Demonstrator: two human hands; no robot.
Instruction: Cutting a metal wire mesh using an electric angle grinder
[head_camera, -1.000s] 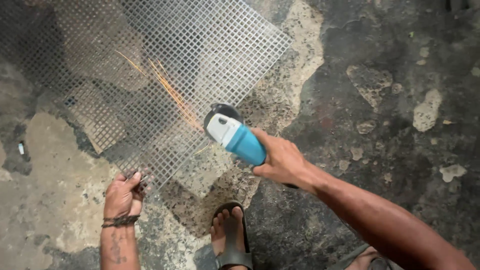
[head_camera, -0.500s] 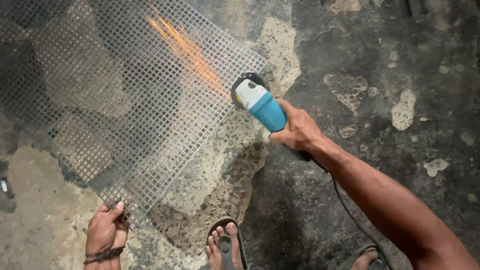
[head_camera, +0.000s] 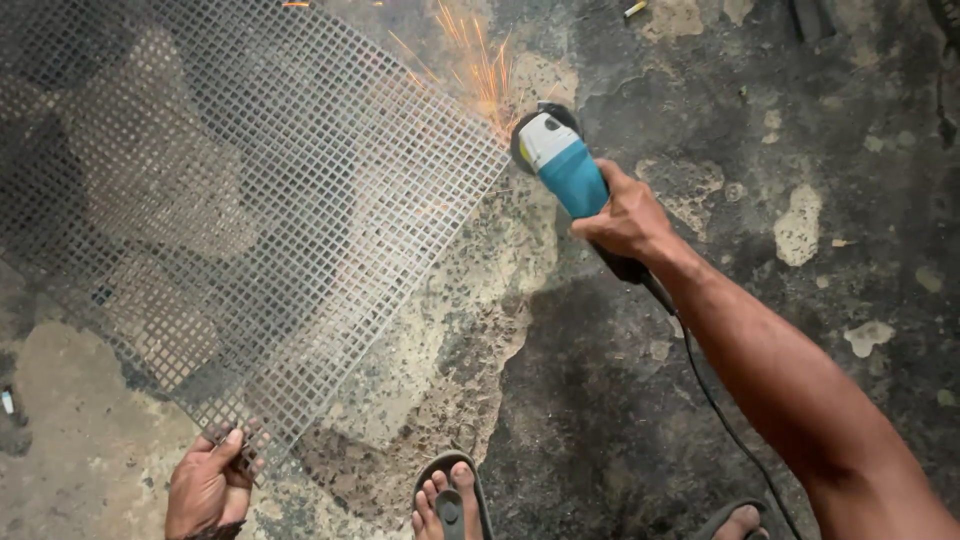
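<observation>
Stained, patchy concrete floor (head_camera: 800, 130) fills the whole view, dark on the right and worn pale in the middle and lower left. At the bottom left, the left hand (head_camera: 208, 488) is closed on the near corner of a wire mesh sheet (head_camera: 250, 200), with the thumb laid over the top of the grid and the fingers tucked under it. The right hand (head_camera: 628, 218) is wrapped firmly around the body of a blue angle grinder (head_camera: 562, 160), which is held at the sheet's right-hand corner, its disc end met with the mesh edge (the disc itself is largely hidden by the guard). Orange sparks (head_camera: 480, 65) are thrown upward from that point of contact, toward the top of the view. A black cable (head_camera: 715, 405) is seen trailing from the rear of the grinder, down along the right forearm and off the bottom edge. The mesh sheet is spread across the upper left of the floor, tilted so that its corners point down toward the left hand and right toward the grinder. A foot in a sandal (head_camera: 448, 500) is planted at the bottom centre, just right of the left hand, and toes of a second foot (head_camera: 738, 520) are glimpsed further right.
</observation>
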